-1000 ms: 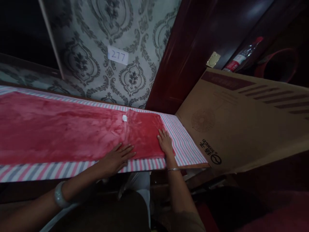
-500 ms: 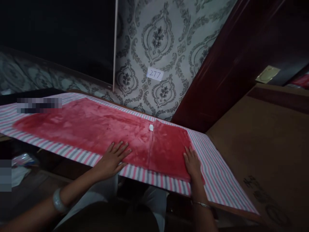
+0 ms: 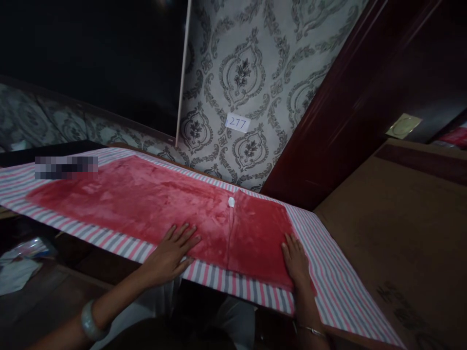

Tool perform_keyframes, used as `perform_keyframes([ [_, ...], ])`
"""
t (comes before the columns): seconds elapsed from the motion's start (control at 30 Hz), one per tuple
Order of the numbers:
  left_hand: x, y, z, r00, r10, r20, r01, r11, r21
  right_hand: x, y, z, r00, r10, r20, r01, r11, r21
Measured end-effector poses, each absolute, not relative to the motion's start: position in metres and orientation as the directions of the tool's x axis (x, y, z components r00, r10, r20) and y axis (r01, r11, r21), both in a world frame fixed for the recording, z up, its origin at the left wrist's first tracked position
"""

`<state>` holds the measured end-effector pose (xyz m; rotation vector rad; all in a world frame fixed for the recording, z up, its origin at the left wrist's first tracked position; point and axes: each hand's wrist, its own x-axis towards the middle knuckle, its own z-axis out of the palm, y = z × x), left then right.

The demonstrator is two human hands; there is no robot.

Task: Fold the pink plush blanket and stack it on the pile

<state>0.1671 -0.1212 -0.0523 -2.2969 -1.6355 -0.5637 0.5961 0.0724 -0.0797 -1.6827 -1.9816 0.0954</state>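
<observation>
A red plush cloth (image 3: 146, 204) lies flat on a striped tablecloth (image 3: 343, 277) of pink, grey and white. Its right end is folded over, with the fold's edge running from front to back. A small white tag (image 3: 231, 201) sits at the far end of that edge. My left hand (image 3: 170, 253) rests palm down with spread fingers on the cloth's front edge, left of the fold's edge. Flat at the right border of the folded part is my right hand (image 3: 296, 260), its fingers stretched out. Neither hand grips anything.
Behind the table stands a patterned wall with a paper marked 277 (image 3: 238, 122). A dark screen (image 3: 91, 63) hangs at the upper left. To the right are a dark red pillar (image 3: 317, 107) and a cardboard box (image 3: 394, 228). A blurred-out item (image 3: 65, 167) lies on the far left.
The view has tilted slightly, so everything sits a bit lower in it. Both hands stay flat on the red cloth in nearly the same places.
</observation>
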Motion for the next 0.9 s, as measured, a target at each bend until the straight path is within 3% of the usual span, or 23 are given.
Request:
perform_keyframes([
  [0.13, 0.165, -0.119, -0.057, 0.286, 0.833, 0.474, 0.940, -0.339, 0.029, 0.600, 0.077, -0.071, 0.055, 0.949, 0.310, 0.834, 0.127, -0.537],
  [0.27, 0.163, -0.110, -0.063, 0.276, 0.838, 0.472, 0.935, -0.348, 0.071, 0.611, 0.086, -0.043, 0.216, 0.969, 0.120, 0.707, -0.070, -0.704],
  [0.47, 0.162, -0.089, -0.072, 0.384, 0.749, 0.541, 0.886, -0.463, 0.012, 0.629, 0.102, -0.018, 0.313, 0.950, -0.005, 0.657, -0.220, -0.721],
  [0.77, 0.174, -0.081, -0.073, 0.372, 0.755, 0.540, 0.877, -0.477, 0.063, 0.633, 0.084, -0.020, 0.251, 0.964, -0.094, 0.586, -0.228, -0.777],
  [0.9, 0.215, -0.076, -0.057, 0.486, 0.715, 0.502, 0.803, -0.593, 0.067, 0.633, 0.071, -0.020, 0.222, 0.968, -0.118, 0.524, -0.220, -0.823],
])
